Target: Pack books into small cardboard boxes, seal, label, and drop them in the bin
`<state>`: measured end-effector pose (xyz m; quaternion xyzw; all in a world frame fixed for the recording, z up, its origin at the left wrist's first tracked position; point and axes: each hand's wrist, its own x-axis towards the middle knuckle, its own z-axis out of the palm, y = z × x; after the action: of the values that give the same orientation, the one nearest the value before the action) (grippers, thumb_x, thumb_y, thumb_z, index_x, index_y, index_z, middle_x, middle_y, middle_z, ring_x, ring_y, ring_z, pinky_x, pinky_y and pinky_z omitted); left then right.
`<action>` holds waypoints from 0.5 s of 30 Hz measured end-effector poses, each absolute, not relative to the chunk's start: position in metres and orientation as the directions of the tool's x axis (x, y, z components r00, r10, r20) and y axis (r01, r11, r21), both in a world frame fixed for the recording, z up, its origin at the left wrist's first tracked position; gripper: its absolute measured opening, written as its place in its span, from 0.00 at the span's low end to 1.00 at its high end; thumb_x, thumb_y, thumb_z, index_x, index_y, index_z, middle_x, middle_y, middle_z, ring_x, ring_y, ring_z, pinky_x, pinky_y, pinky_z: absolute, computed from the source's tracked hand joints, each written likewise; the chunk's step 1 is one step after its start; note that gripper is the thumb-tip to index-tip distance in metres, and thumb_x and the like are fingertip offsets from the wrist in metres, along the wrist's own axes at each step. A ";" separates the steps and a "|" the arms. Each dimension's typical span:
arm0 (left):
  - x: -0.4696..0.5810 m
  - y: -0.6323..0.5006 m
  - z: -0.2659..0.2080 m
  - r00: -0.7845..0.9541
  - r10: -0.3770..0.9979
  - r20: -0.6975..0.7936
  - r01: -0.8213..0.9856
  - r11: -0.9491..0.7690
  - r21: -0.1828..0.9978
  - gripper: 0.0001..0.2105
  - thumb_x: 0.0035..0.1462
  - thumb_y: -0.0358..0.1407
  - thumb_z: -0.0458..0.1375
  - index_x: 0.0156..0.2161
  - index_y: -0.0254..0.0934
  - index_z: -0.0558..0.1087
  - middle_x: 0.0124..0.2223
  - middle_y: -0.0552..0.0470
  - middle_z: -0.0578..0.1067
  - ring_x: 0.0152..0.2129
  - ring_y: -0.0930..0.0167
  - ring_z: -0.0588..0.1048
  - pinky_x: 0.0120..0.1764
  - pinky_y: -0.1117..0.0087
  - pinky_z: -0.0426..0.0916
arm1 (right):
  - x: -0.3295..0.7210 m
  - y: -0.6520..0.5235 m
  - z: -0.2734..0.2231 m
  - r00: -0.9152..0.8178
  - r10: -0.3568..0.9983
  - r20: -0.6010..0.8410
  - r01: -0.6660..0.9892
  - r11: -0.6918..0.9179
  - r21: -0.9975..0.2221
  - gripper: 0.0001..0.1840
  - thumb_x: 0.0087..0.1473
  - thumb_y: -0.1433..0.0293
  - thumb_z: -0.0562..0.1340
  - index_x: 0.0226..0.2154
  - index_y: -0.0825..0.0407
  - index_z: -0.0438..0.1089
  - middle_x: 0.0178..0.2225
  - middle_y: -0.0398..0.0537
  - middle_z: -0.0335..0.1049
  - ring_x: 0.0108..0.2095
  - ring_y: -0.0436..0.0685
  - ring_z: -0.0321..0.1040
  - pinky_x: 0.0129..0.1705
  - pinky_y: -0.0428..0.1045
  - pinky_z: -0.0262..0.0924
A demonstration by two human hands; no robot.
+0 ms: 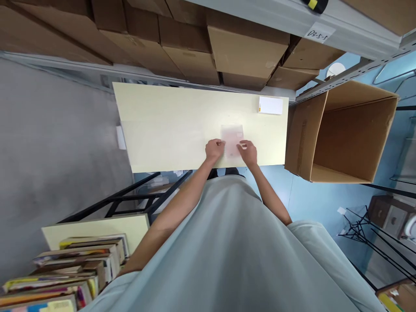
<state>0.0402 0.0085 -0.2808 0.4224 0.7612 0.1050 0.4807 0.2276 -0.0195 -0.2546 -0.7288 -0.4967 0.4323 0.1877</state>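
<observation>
A flat, pale pinkish, translucent plastic bag (232, 135) lies on the cream tabletop (162, 130), close to its front edge. At the bag's left edge is my left hand (214, 149), its fingers curled in and closed at the plastic. My right hand (248, 152) pinches the opposite edge between thumb and fingers. Whether anything is inside the bag, I cannot tell. Beyond my right hand, a small white box (271, 105) rests at the table's back right corner.
A large open cardboard box (351, 134) stands against the table's right end. Behind the table, cardboard boxes (247, 47) fill a metal shelf (292, 26). Several books (74, 268) stand in a row at the lower left, beside a black metal frame (130, 197).
</observation>
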 end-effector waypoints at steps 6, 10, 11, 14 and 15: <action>0.045 0.009 -0.280 -0.238 0.771 -0.591 0.557 0.606 0.567 0.11 0.66 0.41 0.60 0.42 0.39 0.83 0.45 0.43 0.85 0.46 0.57 0.82 0.54 0.58 0.73 | 0.232 -0.013 -0.275 0.304 0.754 -0.582 0.540 -0.640 -0.547 0.18 0.60 0.60 0.70 0.49 0.49 0.71 0.51 0.57 0.78 0.49 0.64 0.77 0.56 0.59 0.70; 0.046 0.013 -0.285 -0.264 0.718 -0.644 0.532 0.665 0.524 0.12 0.67 0.40 0.57 0.43 0.38 0.83 0.44 0.42 0.85 0.43 0.59 0.82 0.52 0.59 0.73 | 0.212 -0.006 -0.281 0.328 0.706 -0.628 0.544 -0.685 -0.485 0.16 0.55 0.59 0.73 0.35 0.48 0.69 0.45 0.57 0.76 0.47 0.66 0.75 0.53 0.58 0.70; 0.045 0.014 -0.287 -0.260 0.706 -0.659 0.529 0.675 0.515 0.12 0.67 0.40 0.57 0.43 0.38 0.83 0.44 0.42 0.85 0.43 0.59 0.82 0.51 0.60 0.73 | 0.208 -0.006 -0.281 0.313 0.696 -0.646 0.533 -0.692 -0.487 0.16 0.55 0.58 0.73 0.33 0.48 0.68 0.42 0.55 0.76 0.45 0.65 0.75 0.51 0.57 0.70; 0.042 0.017 -0.286 -0.223 0.704 -0.674 0.532 0.667 0.521 0.12 0.65 0.40 0.59 0.42 0.38 0.83 0.42 0.43 0.85 0.42 0.60 0.82 0.50 0.61 0.73 | 0.202 -0.008 -0.273 0.222 0.703 -0.676 0.467 -0.685 -0.559 0.15 0.56 0.58 0.70 0.32 0.47 0.66 0.35 0.48 0.75 0.39 0.62 0.75 0.44 0.54 0.70; 0.040 0.017 -0.284 -0.205 0.715 -0.668 0.534 0.654 0.537 0.12 0.65 0.41 0.59 0.42 0.38 0.83 0.41 0.43 0.85 0.41 0.60 0.82 0.49 0.61 0.73 | 0.202 -0.009 -0.268 0.192 0.719 -0.668 0.436 -0.672 -0.598 0.15 0.56 0.58 0.70 0.32 0.47 0.66 0.34 0.47 0.76 0.39 0.61 0.75 0.42 0.53 0.70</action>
<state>0.0397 0.0172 -0.2835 0.4053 0.7703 0.0941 0.4832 0.2016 -0.0095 -0.2675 -0.7594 -0.3804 0.5091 0.1390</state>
